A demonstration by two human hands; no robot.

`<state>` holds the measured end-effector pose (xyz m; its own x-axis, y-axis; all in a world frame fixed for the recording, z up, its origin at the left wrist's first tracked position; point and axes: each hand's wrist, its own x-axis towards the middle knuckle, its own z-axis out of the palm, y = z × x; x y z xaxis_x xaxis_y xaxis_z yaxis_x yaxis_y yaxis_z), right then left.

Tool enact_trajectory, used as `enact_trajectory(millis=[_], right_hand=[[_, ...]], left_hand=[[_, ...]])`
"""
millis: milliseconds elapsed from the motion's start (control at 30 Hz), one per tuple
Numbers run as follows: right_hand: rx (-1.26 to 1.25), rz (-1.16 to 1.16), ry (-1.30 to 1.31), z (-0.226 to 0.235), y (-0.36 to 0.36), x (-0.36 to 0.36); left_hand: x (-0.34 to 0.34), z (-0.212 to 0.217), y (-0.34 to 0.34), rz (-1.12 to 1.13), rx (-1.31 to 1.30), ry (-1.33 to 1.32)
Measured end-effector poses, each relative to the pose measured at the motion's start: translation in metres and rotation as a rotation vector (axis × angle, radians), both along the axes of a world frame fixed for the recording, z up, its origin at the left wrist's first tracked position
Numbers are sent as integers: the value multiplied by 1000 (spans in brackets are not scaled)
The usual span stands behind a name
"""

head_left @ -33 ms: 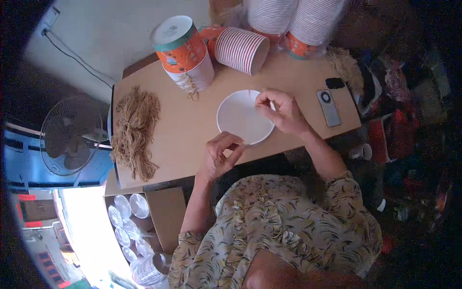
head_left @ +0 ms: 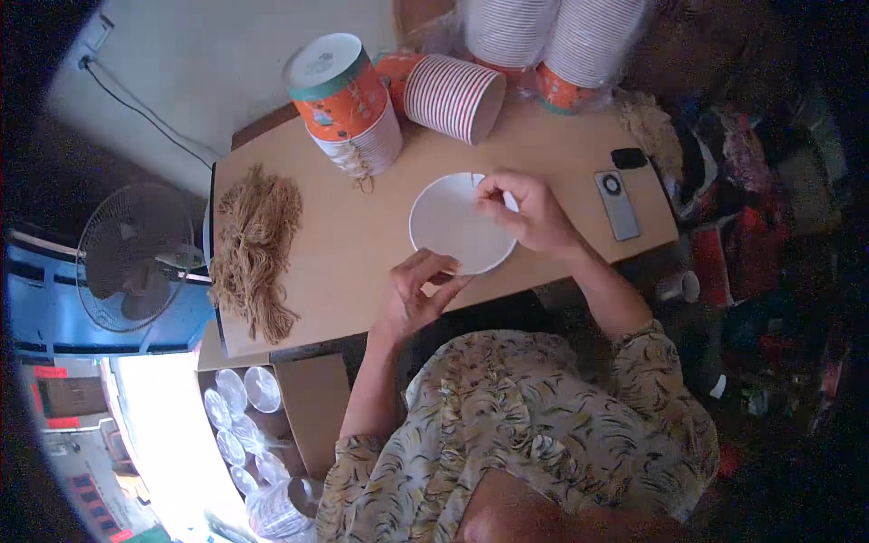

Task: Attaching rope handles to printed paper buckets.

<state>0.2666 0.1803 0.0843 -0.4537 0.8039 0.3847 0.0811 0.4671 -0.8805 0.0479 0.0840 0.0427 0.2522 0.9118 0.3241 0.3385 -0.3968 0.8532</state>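
A white paper bucket (head_left: 457, 226) is in front of me at the table's near edge, its open mouth turned up toward me. My left hand (head_left: 415, 290) is closed at the near left of its rim, with thumb and fingers pinching the edge. At the far right of the rim is my right hand (head_left: 529, 210), its fingertips pressed together over the bucket's mouth. A short thin strand seems to show beside those fingertips, too small to make out. Whatever the right fingers hold is hidden.
Brown twine (head_left: 258, 258) lies bundled on the left of the table (head_left: 353, 244). Orange-and-white paper buckets stand in an upturned stack (head_left: 339, 100), beside a lying stack (head_left: 453, 98). A phone (head_left: 617, 204) lies right. Below left, a carton (head_left: 312, 407) adjoins clear plastic cups; a fan (head_left: 140, 258) stands left.
My right fingertips have shifted very slightly left over the bucket's mouth. The left hand and the bucket look almost the same as before.
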Motion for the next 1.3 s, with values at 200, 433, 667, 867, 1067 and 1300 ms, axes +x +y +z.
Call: enact_trajectory(millis=[200, 433, 667, 867, 1067, 1300], right_hand=[[384, 338, -235, 63, 16, -61], [342, 184, -57, 88, 29, -18], [169, 105, 12, 46, 22, -22], [413, 39, 3, 45, 51, -18], [503, 167, -109, 142, 104, -27], [468, 289, -305, 240, 187, -83]], left_hand=[[4, -12, 9, 165, -173, -434], [-18, -7, 14, 349, -373, -1439], [-10, 9, 27, 161, -396, -1637], [-20, 25, 42, 114, -422, -1441], [-120, 105, 97, -145, -69, -1258], [-165, 167, 169, -45, -16, -824]])
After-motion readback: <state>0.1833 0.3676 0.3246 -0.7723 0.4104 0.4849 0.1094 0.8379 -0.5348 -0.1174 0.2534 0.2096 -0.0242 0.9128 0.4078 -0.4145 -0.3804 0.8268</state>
